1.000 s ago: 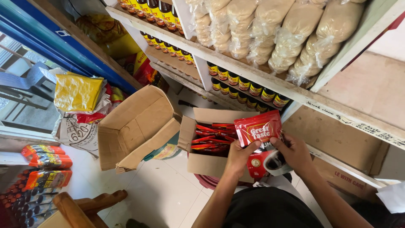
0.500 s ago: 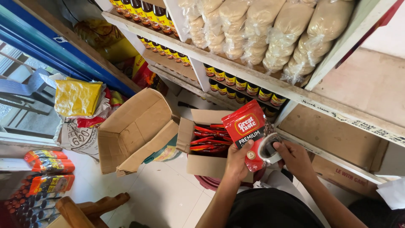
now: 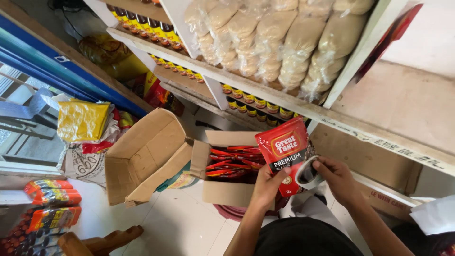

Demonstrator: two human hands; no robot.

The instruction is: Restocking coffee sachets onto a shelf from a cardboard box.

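I hold a red coffee pouch [image 3: 283, 151] with a dark band and a cup picture upright in front of me. My left hand [image 3: 266, 186] grips its lower left edge. My right hand [image 3: 337, 179] pinches its lower right corner. Just behind the pouch, an open cardboard box [image 3: 222, 192] sits on the white floor, filled with several more red pouches [image 3: 232, 160] lying flat.
An empty open cardboard box [image 3: 142, 156] lies to the left. White shelves [image 3: 265, 92] carry bagged tan goods [image 3: 279, 38] and rows of small bottles [image 3: 251, 103]. A yellow bag [image 3: 81, 121] rests on a sack at left. Red packs [image 3: 50, 204] are stacked at lower left.
Both hands have lifted the red pouch slightly up and right, above the open box. The view has shifted a little.
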